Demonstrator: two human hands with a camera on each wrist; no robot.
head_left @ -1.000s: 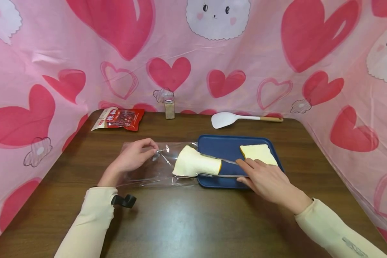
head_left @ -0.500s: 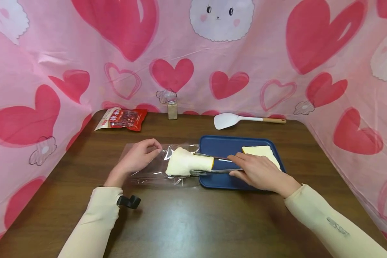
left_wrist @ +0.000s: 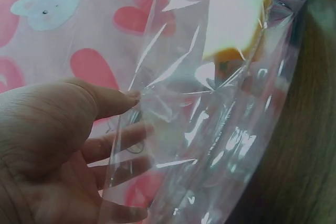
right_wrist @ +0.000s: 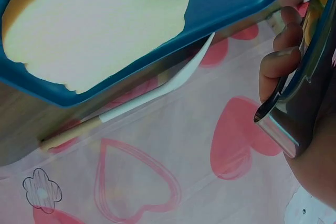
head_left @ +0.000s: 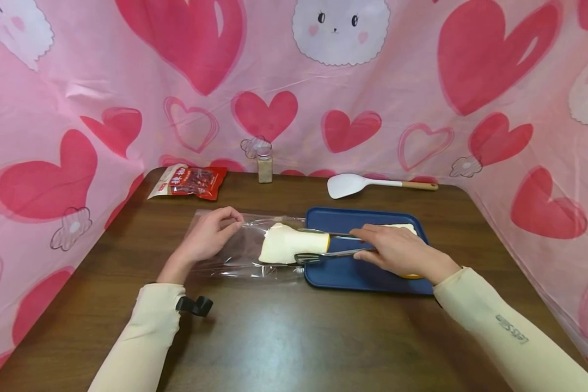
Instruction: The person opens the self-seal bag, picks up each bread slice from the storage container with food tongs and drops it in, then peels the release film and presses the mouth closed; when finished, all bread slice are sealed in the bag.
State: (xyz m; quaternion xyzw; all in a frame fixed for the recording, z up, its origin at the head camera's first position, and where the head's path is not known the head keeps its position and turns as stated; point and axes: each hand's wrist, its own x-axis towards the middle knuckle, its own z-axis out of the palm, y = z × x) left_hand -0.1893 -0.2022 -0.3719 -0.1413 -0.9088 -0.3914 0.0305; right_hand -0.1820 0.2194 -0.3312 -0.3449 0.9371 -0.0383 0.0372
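Observation:
My right hand [head_left: 404, 250] grips metal tongs [head_left: 334, 253], whose two arms lie along both sides of a bread slice [head_left: 293, 244]. The slice is curved, its far end flared, and it lies partly inside a clear plastic bag [head_left: 242, 247]. My left hand [head_left: 203, 239] pinches the bag's film between thumb and fingers; in the left wrist view the thumb [left_wrist: 113, 100] is on the near side and the other fingers show through the plastic. A second bread slice [right_wrist: 105, 30] lies on the blue tray [head_left: 353, 218], mostly hidden under my right hand in the head view.
Behind the tray lies a white spatula [head_left: 345, 185] with a wooden handle. A small spice jar [head_left: 264, 167] and a red packet of dried chilies [head_left: 191, 182] stand further left at the back. Pink heart-patterned cloth [head_left: 294, 71] surrounds the brown table [head_left: 274, 337].
The tongs and bread slice have moved left, further into the bag, then slightly back to the right. My right hand moved with them and now covers more of the second slice.

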